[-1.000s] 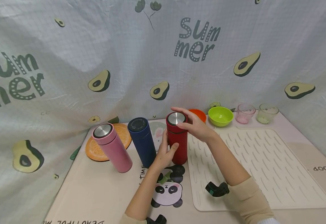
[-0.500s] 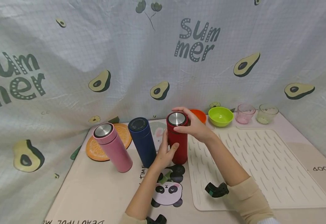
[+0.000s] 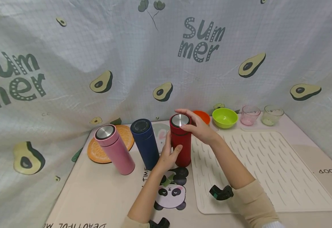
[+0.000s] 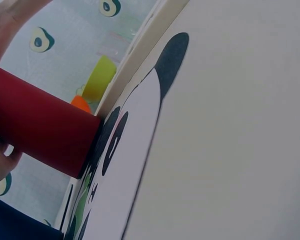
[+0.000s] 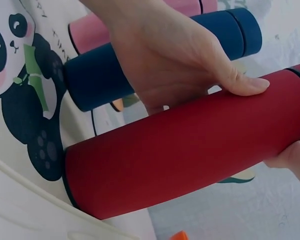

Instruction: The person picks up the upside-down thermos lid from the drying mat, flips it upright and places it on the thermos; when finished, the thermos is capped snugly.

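Note:
A red thermos bottle with a silver-topped lid stands upright on the table. My left hand holds its body from the left, the thumb on the near side; the right wrist view shows this hand and its thumb along the red wall. From the right, my right hand grips the lid, fingers behind and thumb at the front. Just left of my left hand stands a blue thermos bottle, and beyond it a pink thermos bottle.
An orange-slice placemat lies behind the pink bottle. To the right is a cream ridged mat. Along the back stand an orange bowl, a green bowl, a pink glass and a greenish glass. A printed curtain hangs behind.
My right thumb slid a little leftward across the lid's front, then back to the right. The left hand and all three bottles stay in place.

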{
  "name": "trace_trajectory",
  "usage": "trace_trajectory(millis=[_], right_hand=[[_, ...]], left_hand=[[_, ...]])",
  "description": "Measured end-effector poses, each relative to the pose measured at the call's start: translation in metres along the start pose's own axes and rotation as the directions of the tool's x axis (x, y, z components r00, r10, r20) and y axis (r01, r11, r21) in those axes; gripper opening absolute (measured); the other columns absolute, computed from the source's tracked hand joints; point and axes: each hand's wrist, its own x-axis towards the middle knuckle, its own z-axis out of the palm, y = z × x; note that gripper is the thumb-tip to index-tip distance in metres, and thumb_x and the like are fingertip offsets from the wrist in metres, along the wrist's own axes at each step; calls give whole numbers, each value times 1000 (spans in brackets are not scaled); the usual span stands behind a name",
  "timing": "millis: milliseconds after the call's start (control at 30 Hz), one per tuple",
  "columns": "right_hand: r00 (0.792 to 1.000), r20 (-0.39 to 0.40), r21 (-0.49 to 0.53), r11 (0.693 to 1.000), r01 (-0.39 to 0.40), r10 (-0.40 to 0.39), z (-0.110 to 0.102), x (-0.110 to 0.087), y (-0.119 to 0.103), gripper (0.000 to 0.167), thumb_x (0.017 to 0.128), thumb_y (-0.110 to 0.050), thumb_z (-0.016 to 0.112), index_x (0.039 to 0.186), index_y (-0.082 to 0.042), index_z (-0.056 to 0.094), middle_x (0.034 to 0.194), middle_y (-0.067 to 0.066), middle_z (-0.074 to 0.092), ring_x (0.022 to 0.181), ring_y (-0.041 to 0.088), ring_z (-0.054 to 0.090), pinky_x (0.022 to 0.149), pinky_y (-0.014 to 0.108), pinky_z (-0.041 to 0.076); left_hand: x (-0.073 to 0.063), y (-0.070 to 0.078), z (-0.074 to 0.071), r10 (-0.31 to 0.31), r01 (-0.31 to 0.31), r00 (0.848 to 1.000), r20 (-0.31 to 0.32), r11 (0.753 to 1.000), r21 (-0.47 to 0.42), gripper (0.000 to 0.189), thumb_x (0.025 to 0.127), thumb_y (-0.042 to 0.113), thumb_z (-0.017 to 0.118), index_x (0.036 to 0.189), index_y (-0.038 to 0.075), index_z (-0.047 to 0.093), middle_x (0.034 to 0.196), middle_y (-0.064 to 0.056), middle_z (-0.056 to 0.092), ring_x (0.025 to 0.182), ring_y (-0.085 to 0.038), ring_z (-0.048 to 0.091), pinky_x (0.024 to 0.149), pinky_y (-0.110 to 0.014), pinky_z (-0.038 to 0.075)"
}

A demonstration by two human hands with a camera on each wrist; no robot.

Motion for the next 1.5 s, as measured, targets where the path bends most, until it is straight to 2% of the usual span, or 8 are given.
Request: trace_trajectory(millis=[100,267,467,633,767,967,1167,1500], right_hand=[[999,31,44,999,12,-14,-1,0,-1,58,84,-13,55,136,1,33,119,11,51,107,25,50,90,37,45],[1000,-17,-35,999,-11,10,-2,1,0,60,81,-22,70,130,-5,39,117,9,50,106,23,49,86,35,46],[1000,29,-44,999,8,-7,-5,1,0,64,83,-20,62,136,1,33,121,14,50,108,27,49,89,38,45],[999,-36,-67,998,-10,8,-5,2,1,57,81,-14,67,129,-2,38,116,10,50,104,23,50,85,35,47],[1000,2,-28,1000,3,-3,-7,2,1,56,85,-10,56,135,0,34,119,11,50,106,23,50,87,35,46],[1000,-27,-15,1000,6,-6,-9,3,3,56,82,-19,68,127,1,41,113,9,54,102,23,52,84,34,48],[1000,9,-24,1000,19,-18,-10,2,3,60,84,-19,65,133,2,37,117,12,52,104,26,51,85,36,48],[999,-50,-73,997,-25,22,-7,3,4,55,83,-9,64,131,1,39,116,12,52,104,27,50,86,37,47]], left_hand=[[0,0,0,5,-5,1000,-4,1000,-2,65,96,16,46,143,0,4,133,-26,35,124,-37,36,102,-53,27],[1,-1,1,10,-10,1000,-9,1000,8,65,96,18,46,142,0,5,132,-26,36,124,-37,37,102,-52,27],[3,-1,2,4,-4,1000,-8,1000,9,65,96,18,46,143,0,4,132,-26,36,124,-37,37,102,-52,27],[4,-1,2,10,-10,1000,-11,1000,13,66,96,19,46,142,-1,4,132,-27,36,124,-37,36,102,-52,27],[5,-2,3,2,-2,1000,-13,1000,10,67,96,20,46,143,0,2,134,-26,34,125,-37,35,103,-52,26],[7,-7,4,-14,14,1000,-10,1000,6,65,96,17,45,144,2,3,134,-25,35,125,-35,35,103,-50,26],[6,-1,5,-6,6,1000,-14,1000,11,65,96,14,46,143,0,3,134,-26,34,125,-36,35,103,-52,26],[5,-1,4,-12,12,1000,-20,1000,23,67,96,19,47,143,1,4,134,-25,35,125,-36,36,102,-53,27]])
